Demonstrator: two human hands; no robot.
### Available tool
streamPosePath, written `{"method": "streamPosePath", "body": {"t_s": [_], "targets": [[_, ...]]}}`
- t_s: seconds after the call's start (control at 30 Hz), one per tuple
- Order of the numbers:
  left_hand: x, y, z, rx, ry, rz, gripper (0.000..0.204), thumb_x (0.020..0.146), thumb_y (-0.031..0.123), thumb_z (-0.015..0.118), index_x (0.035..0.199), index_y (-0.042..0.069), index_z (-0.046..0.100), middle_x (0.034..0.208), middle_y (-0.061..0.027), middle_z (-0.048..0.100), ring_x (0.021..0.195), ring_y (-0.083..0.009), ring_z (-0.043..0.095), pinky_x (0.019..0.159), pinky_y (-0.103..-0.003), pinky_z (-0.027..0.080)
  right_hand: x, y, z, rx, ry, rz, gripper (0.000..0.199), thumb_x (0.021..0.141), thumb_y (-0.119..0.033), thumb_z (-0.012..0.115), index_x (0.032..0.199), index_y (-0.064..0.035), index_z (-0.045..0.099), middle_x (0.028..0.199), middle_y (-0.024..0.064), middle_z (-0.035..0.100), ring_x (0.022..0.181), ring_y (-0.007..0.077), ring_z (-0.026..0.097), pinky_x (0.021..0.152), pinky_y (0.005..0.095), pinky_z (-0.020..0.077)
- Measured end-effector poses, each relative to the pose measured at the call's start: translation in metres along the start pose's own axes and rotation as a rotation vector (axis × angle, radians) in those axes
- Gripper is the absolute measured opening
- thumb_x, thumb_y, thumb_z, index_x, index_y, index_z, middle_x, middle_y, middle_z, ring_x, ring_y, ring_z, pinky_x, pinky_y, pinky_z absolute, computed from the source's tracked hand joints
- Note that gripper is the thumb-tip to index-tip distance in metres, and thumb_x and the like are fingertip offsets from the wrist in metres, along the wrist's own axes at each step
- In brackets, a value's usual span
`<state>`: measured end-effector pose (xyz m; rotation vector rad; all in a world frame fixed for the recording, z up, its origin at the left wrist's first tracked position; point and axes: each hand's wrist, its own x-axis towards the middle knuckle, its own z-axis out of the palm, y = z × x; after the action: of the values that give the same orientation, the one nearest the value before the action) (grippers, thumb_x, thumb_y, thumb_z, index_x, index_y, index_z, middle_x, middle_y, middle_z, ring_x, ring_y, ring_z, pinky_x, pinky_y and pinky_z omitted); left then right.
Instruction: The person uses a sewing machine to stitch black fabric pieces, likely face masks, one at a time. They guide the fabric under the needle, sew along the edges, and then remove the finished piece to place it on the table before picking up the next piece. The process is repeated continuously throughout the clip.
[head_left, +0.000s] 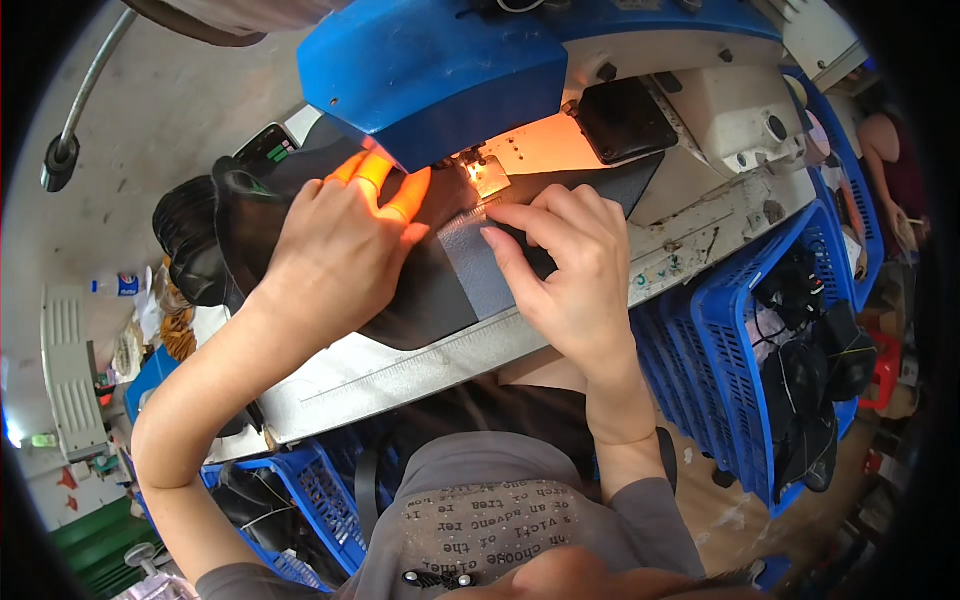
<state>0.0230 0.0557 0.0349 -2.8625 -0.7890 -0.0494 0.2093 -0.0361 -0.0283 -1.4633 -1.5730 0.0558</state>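
Black sheet material, perhaps leather or cloth, lies across the bed of a blue sewing machine. A lighter grey textured strip sits on it, running toward the lit presser foot and needle area. My left hand lies on the black material left of the needle, open, its fingers stretched and lit orange by the lamp. Just right of the needle, my right hand has its thumb and index finger brought close in a loose pinch at the upper edge of the grey strip. Its other fingers are curled.
A phone and a bundle of black pieces lie left of the machine. Blue crates with black items stand at the right, another crate below the table's front edge. A metal lamp arm hangs at upper left.
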Motion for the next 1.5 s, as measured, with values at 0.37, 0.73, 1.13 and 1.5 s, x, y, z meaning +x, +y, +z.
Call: {"method": "streamPosePath", "body": {"t_s": [0.37, 0.73, 1.13, 1.5], "targets": [[0.002, -0.010, 0.011, 0.101, 0.131, -0.055, 0.028, 0.088, 0.026, 0.067, 0.107, 0.006, 0.069, 0.095, -0.0122, 0.062, 0.083, -0.0294, 0.060, 0.068, -0.038, 0.047, -0.001, 0.001, 0.001, 0.007, -0.003, -0.004, 0.012, 0.076, -0.010, 0.075, 0.088, -0.0096, 0.073, 0.077, -0.0006, 0.057, 0.074, 0.0211, 0.052, 0.071, 0.0358, 0.0378], [0.010, 0.060, 0.016, 0.237, 0.094, -0.472, 0.033, 0.091, 0.026, 0.063, 0.115, 0.006, 0.071, 0.082, -0.0216, 0.064, 0.059, -0.0292, 0.062, 0.057, -0.038, 0.050, -0.001, 0.003, 0.004, 0.007, 0.030, -0.029, 0.010, 0.076, -0.009, 0.075, 0.085, -0.0109, 0.073, 0.076, -0.0008, 0.056, 0.073, 0.0208, 0.051, 0.070, 0.0357, 0.0373], [-0.023, 0.057, 0.013, 0.206, 0.205, -0.460, 0.038, 0.090, 0.028, 0.064, 0.121, 0.004, 0.065, 0.086, -0.0165, 0.058, 0.078, -0.0299, 0.061, 0.061, -0.038, 0.045, -0.002, 0.003, 0.002, 0.019, 0.026, -0.015, 0.008, 0.076, -0.009, 0.074, 0.083, -0.0102, 0.072, 0.074, -0.0008, 0.057, 0.073, 0.0211, 0.053, 0.070, 0.0356, 0.0392], [-0.093, 0.077, 0.014, -0.043, 0.225, -0.327, 0.059, 0.070, 0.035, 0.078, 0.124, 0.014, 0.067, 0.123, -0.0256, 0.057, 0.115, -0.0404, 0.056, 0.093, -0.045, 0.044, -0.009, -0.001, -0.005, 0.100, -0.027, -0.073, 0.014, 0.075, -0.006, 0.072, 0.089, -0.0086, 0.072, 0.084, 0.0033, 0.062, 0.082, 0.0236, 0.057, 0.076, 0.0369, 0.0435]]}}
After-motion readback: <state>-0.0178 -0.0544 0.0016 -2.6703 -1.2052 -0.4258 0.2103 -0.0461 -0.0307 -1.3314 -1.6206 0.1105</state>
